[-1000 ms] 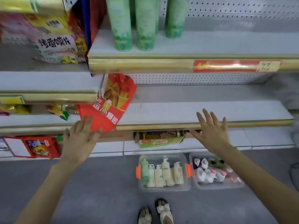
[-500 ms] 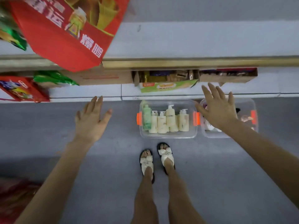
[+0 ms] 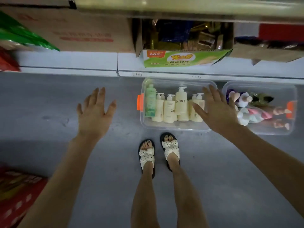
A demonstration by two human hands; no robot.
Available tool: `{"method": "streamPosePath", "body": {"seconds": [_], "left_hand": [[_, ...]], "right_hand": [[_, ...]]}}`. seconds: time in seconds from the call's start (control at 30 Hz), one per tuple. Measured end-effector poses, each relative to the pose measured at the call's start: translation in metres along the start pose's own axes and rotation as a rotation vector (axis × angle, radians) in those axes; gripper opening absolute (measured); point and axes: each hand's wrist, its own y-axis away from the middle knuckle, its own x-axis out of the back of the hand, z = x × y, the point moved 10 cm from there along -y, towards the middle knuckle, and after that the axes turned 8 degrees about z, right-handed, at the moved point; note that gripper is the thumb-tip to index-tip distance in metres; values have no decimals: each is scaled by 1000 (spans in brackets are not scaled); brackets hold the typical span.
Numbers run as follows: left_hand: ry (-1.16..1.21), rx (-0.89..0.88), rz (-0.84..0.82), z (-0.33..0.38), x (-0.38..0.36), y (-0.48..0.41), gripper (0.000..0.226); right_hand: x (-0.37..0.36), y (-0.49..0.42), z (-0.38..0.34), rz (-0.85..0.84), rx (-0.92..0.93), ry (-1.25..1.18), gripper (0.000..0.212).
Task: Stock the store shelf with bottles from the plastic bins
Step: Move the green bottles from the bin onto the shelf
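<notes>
Two clear plastic bins stand on the grey floor against the shelf base. The left bin [image 3: 174,127] holds several cream pump bottles [image 3: 181,102] and one green bottle [image 3: 150,102]. The right bin [image 3: 263,131] holds mixed small bottles [image 3: 246,99], white, pink and dark. My right hand [image 3: 217,111] hovers flat with spread fingers over the right end of the left bin and holds nothing. My left hand [image 3: 94,114] is spread open over bare floor, well left of the bins. The bottom shelf edge [image 3: 69,69] runs across above the bins.
Under the shelf sit a brown carton [image 3: 82,33], an open green snack box [image 3: 182,58] and green and red bags [image 3: 19,38]. A red carton [image 3: 18,195] lies at the lower left. My feet in white sandals [image 3: 158,153] stand just in front of the left bin.
The view has tilted further down and closer to the floor. My right hand moved left from the right bin to over the left bin. My left hand stays open over the floor.
</notes>
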Motion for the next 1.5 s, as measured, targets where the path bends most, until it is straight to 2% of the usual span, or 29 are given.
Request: {"method": "streamPosePath", "body": {"seconds": [0.17, 0.37, 0.7, 0.87, 1.03, 1.17, 1.27, 1.33, 1.5], "left_hand": [[-19, 0, -57, -11, -62, -6, 60], [10, 38, -119, -33, -131, -16, 61], [134, 46, -119, -53, -223, -38, 60], [244, 86, -100, -59, -255, -33, 58], [404, 134, -67, -60, -271, -26, 56], [508, 170, -26, -56, -271, -24, 51], [551, 198, -7, -54, -268, -25, 50], [580, 220, 5, -54, -265, -27, 50], [640, 228, 4, -44, -253, -31, 52]], "right_hand": [[-71, -25, -27, -78, 70, -3, 71], [-151, -58, -68, -164, 75, -237, 64], [-272, -122, -106, -236, -148, -687, 68], [-289, -162, -110, -137, -277, -826, 67], [-305, -192, -118, -189, -364, -1006, 56], [-311, -202, -125, -242, -472, -1139, 61], [-307, -198, -126, -280, -422, -1177, 38], [-299, -193, -125, -246, -387, -1176, 27], [-265, -165, -122, -158, -302, -1195, 48]]}}
